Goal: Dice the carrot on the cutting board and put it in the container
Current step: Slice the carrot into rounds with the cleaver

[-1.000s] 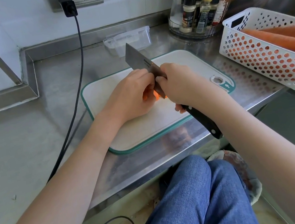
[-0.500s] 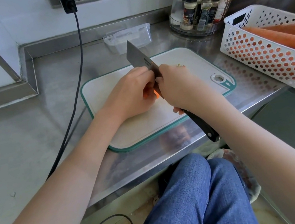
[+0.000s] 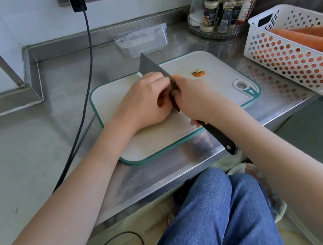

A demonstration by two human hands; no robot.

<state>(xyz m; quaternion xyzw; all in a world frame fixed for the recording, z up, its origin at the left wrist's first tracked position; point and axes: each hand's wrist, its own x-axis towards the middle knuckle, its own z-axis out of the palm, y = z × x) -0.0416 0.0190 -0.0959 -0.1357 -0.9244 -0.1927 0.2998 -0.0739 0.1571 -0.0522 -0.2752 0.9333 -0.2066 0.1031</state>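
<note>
A white plastic cutting board (image 3: 155, 142) with a teal rim and rounded corners lies on the brushed steel bench (image 3: 21, 151), its near edge close to the bench's front lip. On the board, the left hand (image 3: 146, 103) curls its fingers down over the carrot (image 3: 176, 76), of which only an orange sliver shows beyond the hands. The right hand (image 3: 193, 99) grips the black handle of a broad steel knife (image 3: 152, 66), blade standing against the left knuckles. A cut carrot top (image 3: 198, 73), a small round stub with a pale stem, sits on the board just right of the hands; half a second ago it was barely visible behind the right hand. Beyond the board's far edge stands a clear, empty rectangular container (image 3: 143, 41), with bare steel between them. To the board's right, a white perforated basket (image 3: 288, 63) holds whole carrots (image 3: 314, 41). A black cable (image 3: 81, 114) runs along the board's left side.
</note>
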